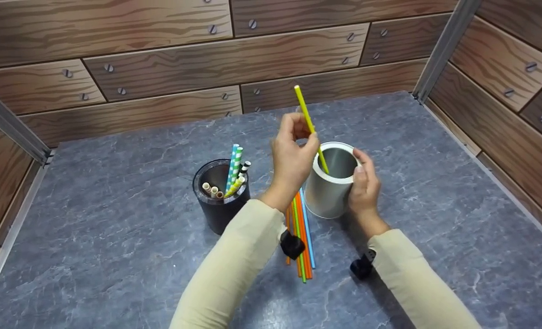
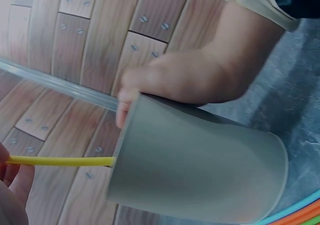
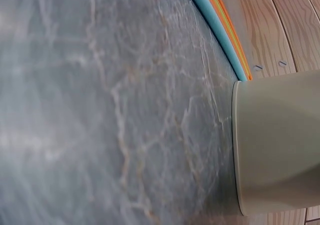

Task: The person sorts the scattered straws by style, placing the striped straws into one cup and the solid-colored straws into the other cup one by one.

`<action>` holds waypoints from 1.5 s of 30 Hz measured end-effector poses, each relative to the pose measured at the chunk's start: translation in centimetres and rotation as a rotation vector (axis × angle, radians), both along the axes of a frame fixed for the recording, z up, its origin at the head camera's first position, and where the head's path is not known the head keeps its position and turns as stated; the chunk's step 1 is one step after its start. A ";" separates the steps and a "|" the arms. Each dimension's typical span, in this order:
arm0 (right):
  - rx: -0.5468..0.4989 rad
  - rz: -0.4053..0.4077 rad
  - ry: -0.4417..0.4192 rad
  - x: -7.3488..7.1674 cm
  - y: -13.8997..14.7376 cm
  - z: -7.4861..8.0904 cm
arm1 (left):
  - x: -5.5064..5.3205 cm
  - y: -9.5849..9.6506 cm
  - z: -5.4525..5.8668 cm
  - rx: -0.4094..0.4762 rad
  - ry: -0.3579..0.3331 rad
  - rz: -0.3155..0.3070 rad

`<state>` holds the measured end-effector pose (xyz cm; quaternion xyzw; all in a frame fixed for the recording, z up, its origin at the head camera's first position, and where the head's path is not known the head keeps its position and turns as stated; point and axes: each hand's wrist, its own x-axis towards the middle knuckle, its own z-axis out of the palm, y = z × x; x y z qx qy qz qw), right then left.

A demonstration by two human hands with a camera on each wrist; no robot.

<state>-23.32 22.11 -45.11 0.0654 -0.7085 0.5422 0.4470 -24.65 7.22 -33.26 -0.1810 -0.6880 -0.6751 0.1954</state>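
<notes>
My left hand pinches a yellow straw between thumb and fingers. The straw slants, its top end above the hand and its lower end inside a silver-grey cylindrical cup. At the cup's right side, my right hand holds it with fingertips at the rim; the left wrist view shows this hand against the cup's wall. The cup stands upright on the table. In the right wrist view only the cup's lower wall shows, and the hand is out of sight.
A black cup on the left holds several striped paper straws. Between the two cups, a bundle of orange, green and blue straws lies on the grey marbled table, partly hidden by my left arm. Wood-patterned walls enclose the table.
</notes>
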 end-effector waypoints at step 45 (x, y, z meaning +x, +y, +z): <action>-0.011 0.002 -0.014 0.1 0.0 0.1 | 0.3 0.8 -3.3 -0.222 -0.145 -0.157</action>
